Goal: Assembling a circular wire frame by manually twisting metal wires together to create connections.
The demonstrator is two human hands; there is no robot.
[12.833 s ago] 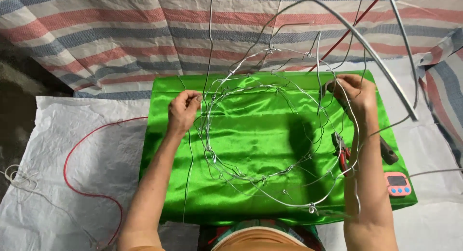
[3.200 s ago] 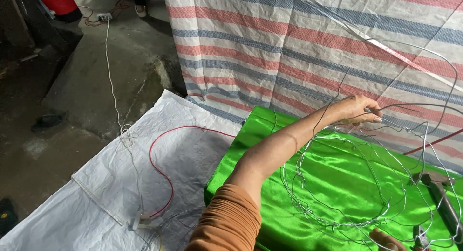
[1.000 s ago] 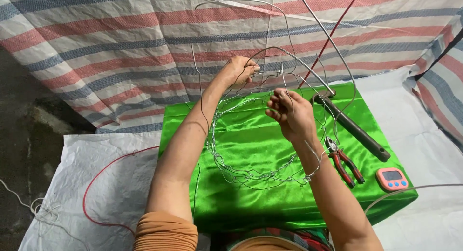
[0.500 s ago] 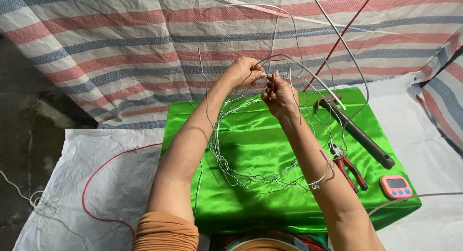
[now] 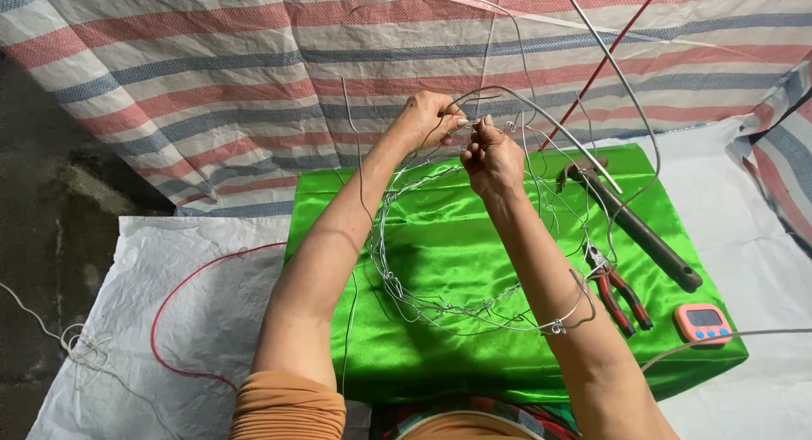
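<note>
A frame of bent silvery wire [image 5: 474,309] rests over the green satin cloth [image 5: 457,245], its ring lying low and its upper loops rising toward the striped tarp. My left hand [image 5: 430,118] pinches a wire strand at the top of the frame. My right hand [image 5: 491,159] is closed on the same strand just beside it, fingertips almost touching the left hand's. My right forearm passes through the lower wire ring.
On the cloth's right side lie a dark hammer [image 5: 634,224], red-handled pliers [image 5: 619,289] and a small pink timer [image 5: 704,321]. A red cord [image 5: 173,305] curls on the white sack sheet [image 5: 152,321]. A striped tarp [image 5: 211,85] hangs behind; bare dark ground lies left.
Both hands have risen off the cloth and come together at the top of the wire frame. In the last half second the right hand closed in on the left hand.
</note>
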